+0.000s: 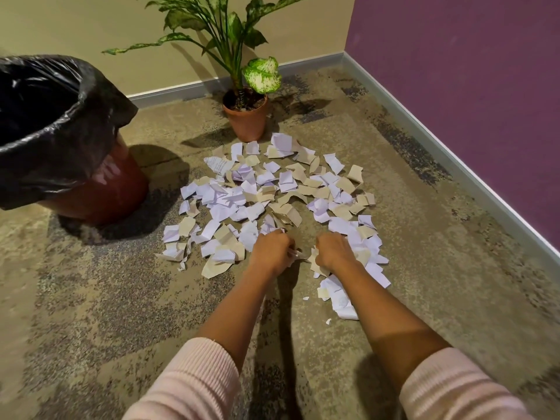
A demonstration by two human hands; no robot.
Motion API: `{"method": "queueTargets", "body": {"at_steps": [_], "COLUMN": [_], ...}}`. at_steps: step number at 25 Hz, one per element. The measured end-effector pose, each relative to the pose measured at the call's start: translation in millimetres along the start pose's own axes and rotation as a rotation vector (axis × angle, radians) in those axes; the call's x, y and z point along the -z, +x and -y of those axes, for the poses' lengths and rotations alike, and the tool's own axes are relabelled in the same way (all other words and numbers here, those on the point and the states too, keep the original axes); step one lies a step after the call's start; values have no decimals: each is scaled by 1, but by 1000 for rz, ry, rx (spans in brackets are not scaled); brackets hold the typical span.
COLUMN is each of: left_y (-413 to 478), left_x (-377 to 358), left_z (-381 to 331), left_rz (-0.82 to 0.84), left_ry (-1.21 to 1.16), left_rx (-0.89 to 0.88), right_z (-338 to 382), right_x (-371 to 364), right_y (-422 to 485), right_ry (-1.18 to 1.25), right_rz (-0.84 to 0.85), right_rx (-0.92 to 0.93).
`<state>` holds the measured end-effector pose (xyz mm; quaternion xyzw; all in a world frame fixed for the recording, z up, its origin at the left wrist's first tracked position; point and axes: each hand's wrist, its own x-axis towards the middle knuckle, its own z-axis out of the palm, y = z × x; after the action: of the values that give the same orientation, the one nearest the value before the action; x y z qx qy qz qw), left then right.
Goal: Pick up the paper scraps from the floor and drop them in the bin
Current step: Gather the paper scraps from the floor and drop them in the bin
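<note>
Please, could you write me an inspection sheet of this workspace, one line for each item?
Surface: mottled carpet.
Job's things: many paper scraps, white and beige, spread on the floor; bin to their left, lined with a black bag.
Clutter: potted plant close to the pile's far edge.
Grippers: left hand and right hand each grip scraps at the pile's near edge.
Cables: nothing seen.
Surroundings: room corner, beige wall and purple wall.

Mottled tan-and-grey carpet (121, 298), beige wall (91, 22) meeting purple wall (454, 56), grey skirting (424, 122), potted plant (246, 116)
</note>
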<state>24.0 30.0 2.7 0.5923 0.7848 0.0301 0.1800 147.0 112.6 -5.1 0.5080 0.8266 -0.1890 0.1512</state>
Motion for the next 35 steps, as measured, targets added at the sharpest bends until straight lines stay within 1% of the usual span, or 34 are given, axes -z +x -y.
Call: {"method": "queueTargets", "body": {"at_steps": [3, 6, 9, 12, 16, 19, 21, 24, 27, 30, 32, 35], "left_y": [-11, -23, -39, -55, -68, -78, -84, -89, -90, -92, -94, -98], "left_x": [14, 32, 48, 68, 103, 132, 152, 183, 223, 266, 290, 313], "left_z": [8, 18, 32, 49, 75, 100, 118, 143, 167, 198, 225, 266], "left_rz": [-107, -219, -347, -453, -562, -711, -795, -927, -1091, -1206, -1249, -1226], "left_ry": [-131, -294, -402, -541, -455, -464, -427, -422, -512, -555, -562, -535], "left_rx": [54, 134, 215, 246, 358, 484, 523, 551, 563, 587, 638, 742], "right_z": [1, 4, 18, 44, 95, 143, 174, 222, 277, 334, 368, 412], "right_x": [2, 10, 26, 48, 76, 97, 110, 128, 148, 171, 183, 195], "right_y": [-10, -17, -20, -18, -19, -23, -26, -32, -33, -28, -22, -13], "right_ry": [48, 182, 289, 356, 455, 504, 529, 592, 664, 717, 731, 706], "right_rz": [-20, -25, -19, -65, -147, -175, -203, -342, -515, -607, -632, -636], "right_rx": [15, 12, -27, -17, 37, 100, 164, 296, 435, 544, 588, 628]}}
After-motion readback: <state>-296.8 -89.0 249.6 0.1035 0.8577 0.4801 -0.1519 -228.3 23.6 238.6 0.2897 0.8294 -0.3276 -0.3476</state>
